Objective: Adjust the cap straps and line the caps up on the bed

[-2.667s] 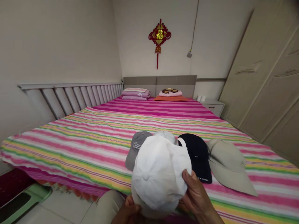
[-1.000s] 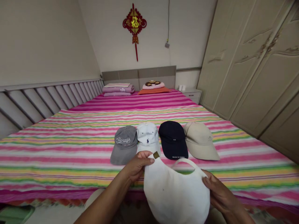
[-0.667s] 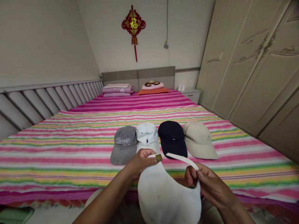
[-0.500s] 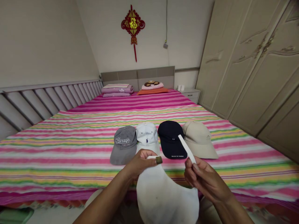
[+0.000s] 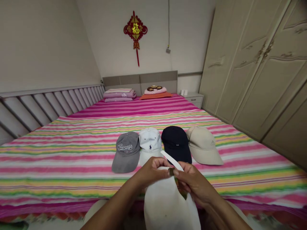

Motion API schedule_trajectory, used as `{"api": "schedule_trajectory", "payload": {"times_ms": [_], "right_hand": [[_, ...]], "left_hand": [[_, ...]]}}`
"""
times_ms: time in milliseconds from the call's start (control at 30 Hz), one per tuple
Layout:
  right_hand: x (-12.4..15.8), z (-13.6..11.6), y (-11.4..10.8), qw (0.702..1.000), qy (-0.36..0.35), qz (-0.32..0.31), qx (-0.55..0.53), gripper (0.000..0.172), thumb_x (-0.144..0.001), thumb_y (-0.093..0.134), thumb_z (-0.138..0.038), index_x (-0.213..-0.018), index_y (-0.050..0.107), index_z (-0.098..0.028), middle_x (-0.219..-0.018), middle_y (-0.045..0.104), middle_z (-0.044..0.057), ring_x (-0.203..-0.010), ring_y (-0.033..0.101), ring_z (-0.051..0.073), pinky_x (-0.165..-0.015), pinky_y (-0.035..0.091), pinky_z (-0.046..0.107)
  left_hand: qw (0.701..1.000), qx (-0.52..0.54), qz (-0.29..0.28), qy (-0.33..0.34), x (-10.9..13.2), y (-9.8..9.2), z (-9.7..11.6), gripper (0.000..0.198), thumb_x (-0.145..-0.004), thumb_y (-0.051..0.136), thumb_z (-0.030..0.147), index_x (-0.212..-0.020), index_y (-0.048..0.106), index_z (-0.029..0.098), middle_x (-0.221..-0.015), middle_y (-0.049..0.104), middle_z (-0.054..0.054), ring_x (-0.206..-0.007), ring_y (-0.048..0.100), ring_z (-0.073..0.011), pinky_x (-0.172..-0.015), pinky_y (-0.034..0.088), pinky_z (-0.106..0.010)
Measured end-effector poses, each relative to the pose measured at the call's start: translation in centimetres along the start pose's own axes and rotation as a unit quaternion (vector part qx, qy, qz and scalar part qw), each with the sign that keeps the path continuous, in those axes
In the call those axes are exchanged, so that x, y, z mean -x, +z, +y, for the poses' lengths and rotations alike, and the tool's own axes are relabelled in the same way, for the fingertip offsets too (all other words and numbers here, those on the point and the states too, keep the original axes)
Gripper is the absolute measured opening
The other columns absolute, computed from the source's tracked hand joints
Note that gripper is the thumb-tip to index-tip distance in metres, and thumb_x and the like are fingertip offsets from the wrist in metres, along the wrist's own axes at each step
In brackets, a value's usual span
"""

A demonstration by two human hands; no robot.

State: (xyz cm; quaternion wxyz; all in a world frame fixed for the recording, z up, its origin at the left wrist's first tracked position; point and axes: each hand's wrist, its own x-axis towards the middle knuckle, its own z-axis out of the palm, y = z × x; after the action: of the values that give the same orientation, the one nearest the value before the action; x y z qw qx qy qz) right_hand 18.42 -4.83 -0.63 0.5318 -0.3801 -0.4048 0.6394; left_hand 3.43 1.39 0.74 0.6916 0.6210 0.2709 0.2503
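A white cap hangs low at the front with its back opening upward. My left hand pinches the cap's edge beside the brass-coloured buckle. Between the fingers of my right hand is the cap's white strap, its free end pointing up and left. The fingertips of both hands meet at the buckle; whether the strap passes through it I cannot tell. Beyond them on the bed lie a grey cap, a white cap with a small dark logo, a black cap and a beige cap.
The caps rest in a row on a striped bedspread. Folded bedding and a pink pillow lie by the headboard. A slatted rail runs along the left; a wardrobe stands at the right.
My right hand has moved left with the strap, from apart to touching the buckle. The cap's back opening has narrowed. My left hand keeps its hold and has shifted slightly right and down.
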Motion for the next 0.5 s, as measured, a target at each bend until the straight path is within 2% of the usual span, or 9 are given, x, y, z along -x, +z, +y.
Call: {"api": "schedule_trajectory", "payload": {"times_ms": [100,267,333,400,500], "right_hand": [[0.0,0.0,0.3,0.999,-0.007,0.006,-0.036,0.031,-0.065,0.067,-0.040,-0.070,0.047,-0.016,-0.035,0.033,-0.012,-0.031,0.017,0.002,-0.034,0.010,0.020],[0.2,-0.1,1.3,0.998,-0.013,0.015,-0.068,0.033,-0.064,0.067,-0.041,-0.068,0.045,-0.017,-0.034,0.033,-0.012,-0.031,0.014,0.001,-0.034,0.011,0.018],[0.2,-0.1,1.6,0.997,-0.021,0.022,-0.065,0.033,-0.064,0.068,-0.042,-0.070,0.046,-0.017,-0.034,0.033,-0.013,-0.031,0.014,0.001,-0.035,0.011,0.018],[0.2,0.0,1.7,0.998,-0.028,0.028,-0.056,0.034,-0.063,0.068,-0.043,-0.072,0.046,-0.017,-0.035,0.033,-0.013,-0.031,0.015,0.002,-0.035,0.011,0.019],[0.2,0.3,1.6,0.998,-0.041,0.044,-0.029,0.031,-0.069,0.061,-0.046,-0.072,0.049,-0.017,-0.035,0.033,-0.012,-0.032,0.016,0.003,-0.035,0.011,0.020]], "left_hand": [[0.994,-0.042,0.007,0.101,-0.1,0.0,-0.6,0.035,-0.055,0.074,0.024,-0.085,0.058,0.016,-0.084,0.061,-0.003,-0.079,0.055,-0.0130,-0.071,0.041,-0.023],[0.956,-0.197,0.086,0.198,0.2,0.3,-0.5,0.022,-0.061,0.069,0.025,-0.079,0.061,0.015,-0.077,0.061,-0.004,-0.074,0.055,-0.0136,-0.070,0.041,-0.025],[0.947,-0.218,0.102,0.215,0.4,0.6,-0.2,0.021,-0.062,0.069,0.025,-0.079,0.061,0.015,-0.076,0.061,-0.004,-0.073,0.055,-0.0139,-0.069,0.041,-0.025],[0.956,-0.181,0.107,0.202,0.6,0.8,-0.1,0.021,-0.062,0.069,0.024,-0.079,0.062,0.015,-0.076,0.062,-0.004,-0.074,0.055,-0.0139,-0.070,0.040,-0.025],[0.987,0.014,0.094,0.132,0.7,0.8,-0.5,0.023,-0.060,0.071,0.025,-0.077,0.061,0.015,-0.073,0.062,-0.003,-0.069,0.056,-0.0121,-0.066,0.041,-0.024]]}}
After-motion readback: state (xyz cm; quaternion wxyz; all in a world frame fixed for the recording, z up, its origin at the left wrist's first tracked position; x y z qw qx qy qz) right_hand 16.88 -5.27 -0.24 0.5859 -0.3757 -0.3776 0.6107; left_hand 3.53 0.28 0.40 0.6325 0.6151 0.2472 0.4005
